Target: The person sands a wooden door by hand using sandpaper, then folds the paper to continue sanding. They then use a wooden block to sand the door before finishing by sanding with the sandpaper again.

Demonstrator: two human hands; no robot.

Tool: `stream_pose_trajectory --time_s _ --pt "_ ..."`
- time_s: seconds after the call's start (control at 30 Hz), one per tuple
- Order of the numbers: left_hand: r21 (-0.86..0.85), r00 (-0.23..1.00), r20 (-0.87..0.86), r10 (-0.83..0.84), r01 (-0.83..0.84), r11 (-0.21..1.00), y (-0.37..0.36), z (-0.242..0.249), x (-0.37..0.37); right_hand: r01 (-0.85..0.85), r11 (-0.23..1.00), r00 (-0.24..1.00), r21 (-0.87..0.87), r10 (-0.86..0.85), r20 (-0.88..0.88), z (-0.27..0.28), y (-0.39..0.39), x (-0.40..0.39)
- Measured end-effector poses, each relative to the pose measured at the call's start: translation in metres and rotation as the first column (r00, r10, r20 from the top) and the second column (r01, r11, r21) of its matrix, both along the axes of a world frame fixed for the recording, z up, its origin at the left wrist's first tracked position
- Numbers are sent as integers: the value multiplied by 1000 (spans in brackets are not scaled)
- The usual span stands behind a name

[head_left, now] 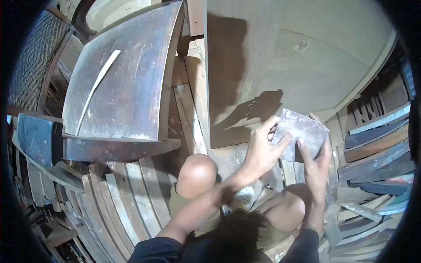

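A worn, dusty grey sheet of sandpaper (298, 127) is held up above my knees, slightly tilted. My left hand (263, 149) pinches its left side, thumb on the face toward me and the fingers partly hidden behind. On the lower right, my right hand (316, 164) grips the same sheet with its thumb on the front. Just beyond both hands stands a large, pale wooden panel (315, 74) with a curved right edge, and shadows fall across its face.
To the left, a dark curved wooden furniture piece (123, 83) has a thin pale strip (98, 83) lying on it. Wooden slats (136, 197) line the lower left. Stacked curved wood pieces (377, 153) fill the right. A perforated shoe (243, 199) shows between my knees.
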State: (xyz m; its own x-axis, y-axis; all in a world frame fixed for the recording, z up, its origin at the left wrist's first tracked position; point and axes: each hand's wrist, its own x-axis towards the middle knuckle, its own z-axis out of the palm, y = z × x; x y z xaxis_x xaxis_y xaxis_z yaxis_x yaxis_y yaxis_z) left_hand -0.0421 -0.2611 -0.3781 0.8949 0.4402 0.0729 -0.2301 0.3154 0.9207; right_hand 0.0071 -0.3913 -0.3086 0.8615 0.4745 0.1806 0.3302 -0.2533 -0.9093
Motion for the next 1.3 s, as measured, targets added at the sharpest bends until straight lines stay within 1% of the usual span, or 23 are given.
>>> stream_pose_trajectory --time_s 0.03,0.07,0.17,0.2,0.3,0.33,0.4,0.43,0.47,0.5,0.57,0.6,0.7,0.73,0.77,0.83,0.93,1.03,1.07,1.17,1.3 --pt "-20 1000 -1 -7 7 1000 -2 4 -2 8 1000 1000 26 -7 -26 0 -2 0" --pt "-9 1000 24 7 -7 1000 -5 2 -2 13 1000 999 9 -13 35 3 -3 -2" --pt "53 998 -68 2 2 999 -4 14 -10 121 986 987 118 -132 90 10 -1 -9" --pt "74 1000 5 23 -23 997 -6 13 -9 125 983 988 136 -136 72 8 -6 -6" --pt "136 1000 -9 1 0 991 -6 12 -10 154 967 984 204 -170 63 6 -9 -5" --pt "156 1000 -22 5 -1 988 -6 11 -11 169 967 981 192 -183 57 7 -10 -5" --pt "215 1000 -23 15 -10 977 -6 12 -13 150 979 981 137 -165 106 8 -12 -7" --pt "213 1000 -15 4 -1 977 -6 14 -13 140 982 976 127 -158 147 9 -12 -5" --pt "250 1000 -4 12 -10 968 -6 13 -12 141 975 979 174 -163 120 3 -14 -2" --pt "284 1000 3 18 -18 959 -7 11 -10 146 974 980 174 -166 109 8 -11 -5" --pt "295 999 -23 31 -22 955 -6 12 -11 125 975 987 182 -140 73 5 -11 0" --pt "294 999 -20 30 -22 956 -6 13 -11 95 973 983 210 -125 135 6 -8 0" --pt "318 998 -38 48 -34 948 -3 8 -9 82 958 995 273 -95 34 5 -3 -2" --pt "359 997 -34 67 -51 932 -1 7 -8 73 963 995 259 -86 40 3 -4 0" --pt "347 998 -2 62 -58 936 -2 6 -8 66 967 993 245 -87 76 5 -5 0" --pt "336 998 -5 55 -50 941 0 7 -8 66 965 994 253 -87 73 -1 -5 4" --pt "306 1000 -19 22 -15 952 0 7 -8 96 969 992 227 -111 53 10 -2 -4" --pt "324 1000 3 30 -30 946 0 7 -9 45 952 997 304 -62 46 -1 -5 1" --pt "326 1000 8 26 -27 945 0 2 -7 56 958 996 280 -73 51 1 -5 1" --pt "367 998 -49 35 -14 930 2 9 -10 67 956 997 286 -73 11 1 -3 0" --pt "389 999 2 54 -50 920 4 6 -9 46 953 996 300 -66 58 -3 -2 2"
